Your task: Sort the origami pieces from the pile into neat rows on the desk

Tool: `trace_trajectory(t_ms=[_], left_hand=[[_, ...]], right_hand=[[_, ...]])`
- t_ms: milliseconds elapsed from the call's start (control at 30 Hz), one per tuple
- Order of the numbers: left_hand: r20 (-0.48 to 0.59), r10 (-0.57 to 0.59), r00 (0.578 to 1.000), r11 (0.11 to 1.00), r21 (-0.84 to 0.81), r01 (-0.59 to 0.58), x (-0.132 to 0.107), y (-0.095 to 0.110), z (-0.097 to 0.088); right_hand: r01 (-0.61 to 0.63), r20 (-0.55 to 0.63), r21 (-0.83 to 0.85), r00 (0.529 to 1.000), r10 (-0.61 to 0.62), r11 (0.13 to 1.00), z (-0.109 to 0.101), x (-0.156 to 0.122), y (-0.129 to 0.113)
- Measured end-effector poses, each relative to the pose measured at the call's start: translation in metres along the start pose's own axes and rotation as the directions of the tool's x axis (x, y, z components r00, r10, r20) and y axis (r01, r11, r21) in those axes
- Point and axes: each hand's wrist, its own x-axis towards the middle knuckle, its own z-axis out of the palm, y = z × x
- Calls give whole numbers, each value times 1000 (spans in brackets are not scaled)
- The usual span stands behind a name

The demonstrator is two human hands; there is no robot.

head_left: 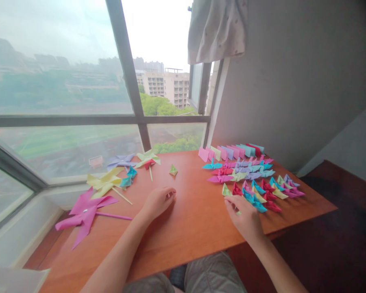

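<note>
My right hand point(244, 215) is at the near left corner of the folded paper boats, its fingers closed. Between them shows a bit of light green folded paper point(238, 213), mostly hidden by the hand. Just beyond the fingertips stands a pale green paper boat point(226, 190), with a red paper boat point(236, 189) beside it. My left hand point(160, 201) rests on the table's middle, fingers curled in, with nothing visible in them. Past it sits a small green paper boat point(173, 170), apart from both hands.
On the wooden table point(189, 228), a magenta pinwheel point(87, 211) and a yellow pinwheel point(106, 182) lie left, near a blue folded paper piece point(129, 177). Rows of paper cranes point(221, 178) and folded cards point(232, 151) stand right. Windows border the far and left sides.
</note>
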Motion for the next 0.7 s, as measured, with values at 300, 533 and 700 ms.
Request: trace_trajectory(t_ms=[300,533,700], left_hand=[[-145,-135,980,989,45,143,5,-17,2],[-187,-218,958,964,110,241,36,-15,1],[-199,-275,940,938,158,308,60,-8,5]], right_hand=[[-73,220,164,975,35,984,87,17,-35],[-148,269,234,960,82,961,93,16,-26],[-273,259,324,947,192,906,93,18,-23]])
